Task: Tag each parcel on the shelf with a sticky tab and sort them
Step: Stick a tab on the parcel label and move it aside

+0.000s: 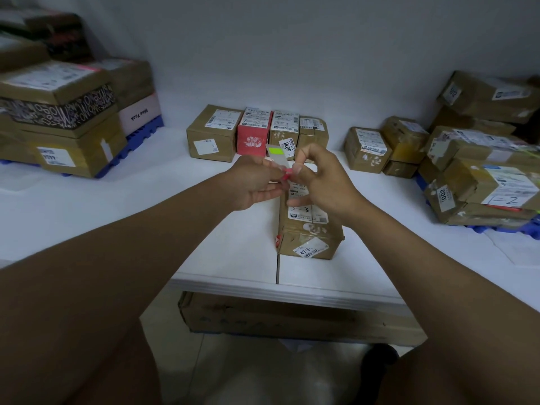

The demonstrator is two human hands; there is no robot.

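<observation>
A brown cardboard parcel lies on the white shelf near its front edge, labels on top and on its near end. Above its far end my left hand holds a clear strip of sticky tabs with a green tab showing at its top. My right hand pinches a small red tab at the strip's lower end, thumb and forefinger together. Behind the hands a row of small parcels stands: a brown one, a red one and two more brown ones.
Stacked boxes on a blue pallet fill the left side. More parcels are piled at the right, with two small ones nearer the middle. A flat carton lies under the shelf. A white wall closes the back.
</observation>
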